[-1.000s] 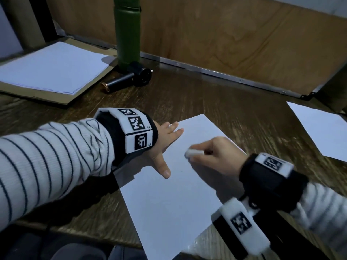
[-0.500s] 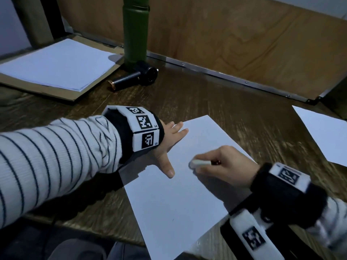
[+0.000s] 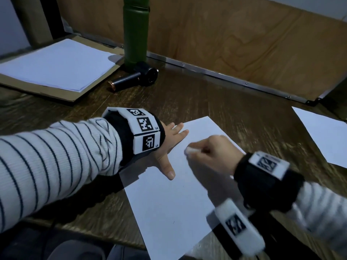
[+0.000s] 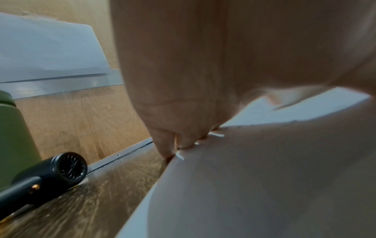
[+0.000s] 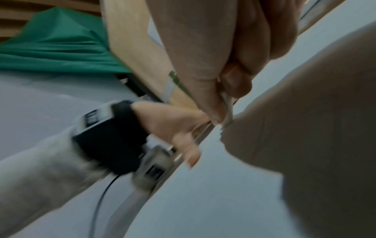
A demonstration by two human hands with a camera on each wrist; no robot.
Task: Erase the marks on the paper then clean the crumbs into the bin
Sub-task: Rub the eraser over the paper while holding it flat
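Eraser (image 3: 191, 151) rubbed farther up paper (image 3: 169, 203); left hand (image 3: 171, 145) stays flat

The right hand (image 5: 213, 67) pinches a white eraser (image 5: 226, 107) against the paper (image 5: 203, 201), the left hand (image 5: 175, 125) flat alongside.

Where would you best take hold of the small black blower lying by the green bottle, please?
Probably by the slim handle of the blower, coming from above: it lies flat with the handle toward the copper-tipped end, clear of the green bottle, while the round fan head lies close against the bottle's base.
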